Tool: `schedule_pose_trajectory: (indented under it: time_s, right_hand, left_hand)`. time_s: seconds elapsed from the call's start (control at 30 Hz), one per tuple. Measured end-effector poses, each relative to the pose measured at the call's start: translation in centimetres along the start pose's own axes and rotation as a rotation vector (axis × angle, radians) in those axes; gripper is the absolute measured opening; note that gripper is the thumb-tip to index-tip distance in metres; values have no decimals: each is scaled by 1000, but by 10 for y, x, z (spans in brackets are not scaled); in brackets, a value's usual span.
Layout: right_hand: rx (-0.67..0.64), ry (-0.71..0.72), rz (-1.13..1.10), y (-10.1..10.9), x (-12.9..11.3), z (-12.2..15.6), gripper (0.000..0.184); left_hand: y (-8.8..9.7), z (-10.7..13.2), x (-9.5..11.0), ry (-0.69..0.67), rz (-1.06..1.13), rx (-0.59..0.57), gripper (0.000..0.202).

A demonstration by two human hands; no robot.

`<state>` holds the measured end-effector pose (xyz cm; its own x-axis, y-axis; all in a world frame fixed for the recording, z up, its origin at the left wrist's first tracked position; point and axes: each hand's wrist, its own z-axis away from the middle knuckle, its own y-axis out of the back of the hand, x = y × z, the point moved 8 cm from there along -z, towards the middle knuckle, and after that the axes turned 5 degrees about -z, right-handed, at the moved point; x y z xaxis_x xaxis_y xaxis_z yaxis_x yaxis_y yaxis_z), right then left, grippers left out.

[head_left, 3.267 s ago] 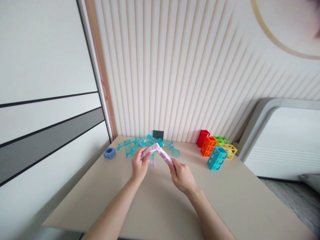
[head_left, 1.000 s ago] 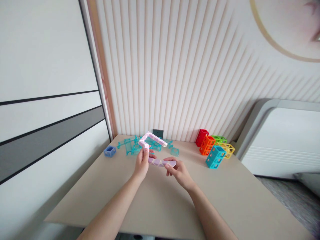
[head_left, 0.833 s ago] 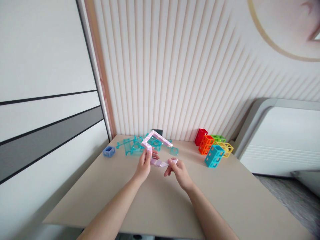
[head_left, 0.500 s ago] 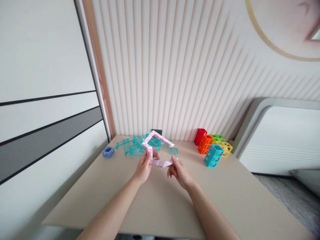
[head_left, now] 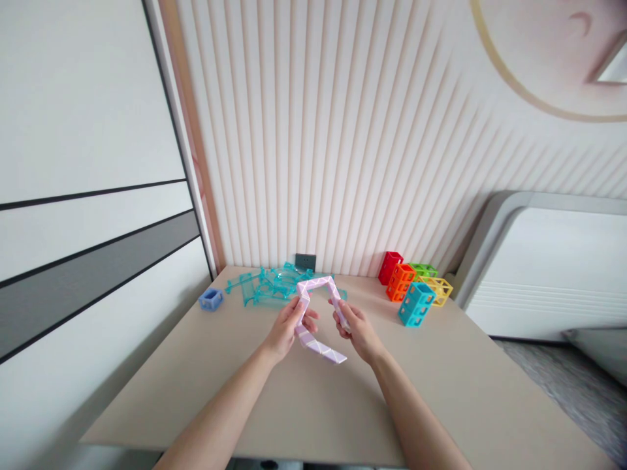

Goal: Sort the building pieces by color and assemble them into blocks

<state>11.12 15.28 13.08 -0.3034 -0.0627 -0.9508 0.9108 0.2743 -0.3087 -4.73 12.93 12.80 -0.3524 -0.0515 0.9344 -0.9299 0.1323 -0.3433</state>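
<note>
A pink-and-white snake puzzle, made of linked wedge segments, is bent into an open, angular loop above the table. My left hand grips its left side, thumb on the near face and fingers behind. My right hand pinches the right-hand stretch close to its end. The puzzle's other end hangs down toward me, slanting right below both hands, with nothing touching it. Part of the puzzle is hidden behind my fingers.
Clear teal plastic pieces lie heaped at the back of the table. A blue block sits at the left edge. At the right stand red, orange, teal, yellow and green frame blocks.
My right hand has moved from the puzzle's near end to its far end. The far stretch now folds down toward me, while the near end hangs free and lower.
</note>
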Motion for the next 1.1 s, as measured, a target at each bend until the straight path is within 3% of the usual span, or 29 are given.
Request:
schedule_pose_trajectory:
  time_s: [0.27,0.43,0.63,0.87,1.1]
  right_hand:
    - [150,425,688,9,-11,-4,43]
    - [240,539,1003,19,-23,1,37]
    - [252,758,1366,6,-48,18,32]
    - [233,700,1308,4,-37,14,32]
    - [126,585,1095,2,-12,5,44]
  left_hand:
    - [18,-6,-10,101,83,116,63]
    - [15,-5,-13,149,29,48,58]
    - [16,1,-38,405,-102,30,56]
    - [23,-7,-22,244,50,124,53]
    - [36,-10,1,4,159,245,71]
